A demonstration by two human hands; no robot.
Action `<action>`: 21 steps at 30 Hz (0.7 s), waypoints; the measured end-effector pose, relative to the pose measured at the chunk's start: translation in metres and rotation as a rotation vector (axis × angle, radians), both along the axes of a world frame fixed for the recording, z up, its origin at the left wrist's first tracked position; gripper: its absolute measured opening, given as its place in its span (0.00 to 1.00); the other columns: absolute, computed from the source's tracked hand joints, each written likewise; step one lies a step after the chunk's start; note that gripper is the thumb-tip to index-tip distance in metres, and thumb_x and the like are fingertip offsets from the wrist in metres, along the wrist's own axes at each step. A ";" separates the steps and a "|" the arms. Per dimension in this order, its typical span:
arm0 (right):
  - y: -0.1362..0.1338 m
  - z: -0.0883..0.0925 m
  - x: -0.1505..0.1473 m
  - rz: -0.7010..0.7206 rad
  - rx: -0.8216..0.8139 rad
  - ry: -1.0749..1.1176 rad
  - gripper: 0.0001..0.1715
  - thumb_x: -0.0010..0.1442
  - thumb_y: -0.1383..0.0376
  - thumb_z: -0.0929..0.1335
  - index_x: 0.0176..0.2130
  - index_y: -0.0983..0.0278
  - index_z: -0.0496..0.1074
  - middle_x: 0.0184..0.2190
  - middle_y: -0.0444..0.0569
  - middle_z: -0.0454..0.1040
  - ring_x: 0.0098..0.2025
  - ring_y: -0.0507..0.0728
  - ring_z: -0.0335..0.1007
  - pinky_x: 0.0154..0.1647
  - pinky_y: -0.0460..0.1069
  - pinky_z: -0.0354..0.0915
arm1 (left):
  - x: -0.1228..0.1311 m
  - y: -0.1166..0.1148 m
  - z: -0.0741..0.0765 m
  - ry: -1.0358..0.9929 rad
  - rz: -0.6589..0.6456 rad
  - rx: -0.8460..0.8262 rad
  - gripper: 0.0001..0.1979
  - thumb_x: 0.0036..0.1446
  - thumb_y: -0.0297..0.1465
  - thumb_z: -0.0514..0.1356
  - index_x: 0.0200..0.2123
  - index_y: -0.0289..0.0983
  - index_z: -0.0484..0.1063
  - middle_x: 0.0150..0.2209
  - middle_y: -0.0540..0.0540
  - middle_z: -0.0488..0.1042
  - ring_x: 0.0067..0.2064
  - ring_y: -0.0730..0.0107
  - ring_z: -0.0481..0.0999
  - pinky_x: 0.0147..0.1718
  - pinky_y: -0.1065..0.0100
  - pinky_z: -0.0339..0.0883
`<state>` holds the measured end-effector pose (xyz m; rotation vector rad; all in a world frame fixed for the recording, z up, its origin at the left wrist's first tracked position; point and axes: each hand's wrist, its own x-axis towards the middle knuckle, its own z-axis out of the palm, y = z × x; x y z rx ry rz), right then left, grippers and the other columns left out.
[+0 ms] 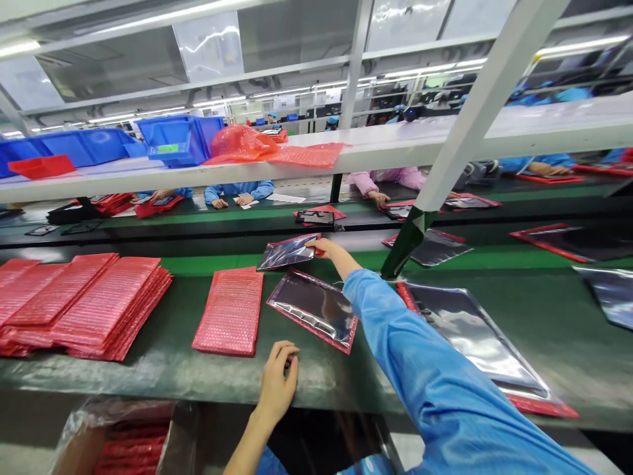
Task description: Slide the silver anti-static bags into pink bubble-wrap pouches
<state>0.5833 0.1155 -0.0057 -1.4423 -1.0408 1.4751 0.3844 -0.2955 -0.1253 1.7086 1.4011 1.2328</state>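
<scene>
My right hand (320,248) reaches forward and pinches the right edge of a dark, glossy flat screen panel (288,253) at the far side of the green bench. Just nearer lies another dark screen panel (316,303) on a red bubble-wrap bag, its film reflecting light. My left hand (278,379) rests at the bench's near edge, fingers loosely curled and apart from the thumb, with nothing seen in it. Left of these panels sits a small stack of red bubble-wrap bags (230,313).
Piles of red bubble bags (109,303) cover the left. A larger panel (469,330) lies right, near a slanted post (459,138). Blue bins (173,138) stand on the overhead shelf (386,145). Co-workers' hands (244,199) show across the bench. Below is an open box (82,445).
</scene>
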 end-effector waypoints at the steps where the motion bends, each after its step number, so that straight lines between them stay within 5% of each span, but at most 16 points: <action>1: -0.008 0.002 -0.005 0.006 -0.003 0.014 0.16 0.74 0.57 0.73 0.53 0.67 0.77 0.45 0.49 0.79 0.40 0.54 0.79 0.40 0.51 0.79 | 0.002 0.001 0.002 -0.018 -0.007 0.000 0.14 0.76 0.37 0.55 0.54 0.43 0.80 0.59 0.38 0.75 0.52 0.59 0.81 0.51 0.58 0.78; 6: -0.056 0.023 -0.010 -0.077 0.095 0.121 0.09 0.72 0.64 0.74 0.40 0.67 0.75 0.30 0.43 0.77 0.29 0.50 0.73 0.32 0.45 0.74 | 0.011 0.017 0.015 -0.176 0.003 0.005 0.12 0.73 0.38 0.60 0.50 0.43 0.81 0.55 0.39 0.78 0.49 0.60 0.81 0.47 0.61 0.76; 9: -0.112 0.022 0.001 -0.148 0.198 0.211 0.06 0.70 0.67 0.74 0.39 0.64 0.75 0.30 0.44 0.80 0.31 0.51 0.77 0.37 0.44 0.76 | 0.019 0.041 0.031 -0.459 0.004 -0.140 0.15 0.65 0.44 0.68 0.48 0.41 0.81 0.51 0.40 0.80 0.45 0.60 0.82 0.43 0.62 0.76; 11: -0.167 0.008 0.010 -0.150 0.243 0.284 0.07 0.69 0.62 0.75 0.43 0.63 0.77 0.37 0.48 0.85 0.38 0.55 0.82 0.43 0.47 0.79 | 0.025 0.060 0.045 -0.772 -0.048 -0.317 0.21 0.60 0.48 0.73 0.49 0.40 0.80 0.52 0.38 0.81 0.48 0.57 0.83 0.44 0.61 0.77; 15: -0.299 -0.044 0.023 -0.132 0.263 0.525 0.31 0.61 0.53 0.80 0.58 0.60 0.78 0.55 0.53 0.85 0.53 0.66 0.85 0.54 0.58 0.82 | 0.041 0.089 0.066 -1.301 -0.125 -0.519 0.30 0.64 0.59 0.66 0.53 0.40 0.79 0.54 0.38 0.82 0.51 0.54 0.84 0.48 0.56 0.81; 17: -0.359 -0.072 0.029 -0.201 0.196 0.543 0.34 0.60 0.50 0.81 0.60 0.59 0.78 0.57 0.52 0.84 0.56 0.67 0.83 0.56 0.59 0.81 | 0.050 0.090 0.065 -1.409 -0.061 -0.547 0.29 0.69 0.58 0.62 0.53 0.38 0.79 0.54 0.38 0.83 0.51 0.55 0.84 0.49 0.56 0.81; 21: -0.441 -0.108 0.045 -0.309 0.101 0.464 0.29 0.59 0.47 0.82 0.54 0.58 0.82 0.52 0.50 0.86 0.57 0.65 0.83 0.53 0.55 0.81 | 0.072 0.064 0.045 -1.322 0.221 -0.599 0.19 0.67 0.45 0.72 0.47 0.34 0.81 0.48 0.37 0.85 0.46 0.58 0.86 0.47 0.61 0.80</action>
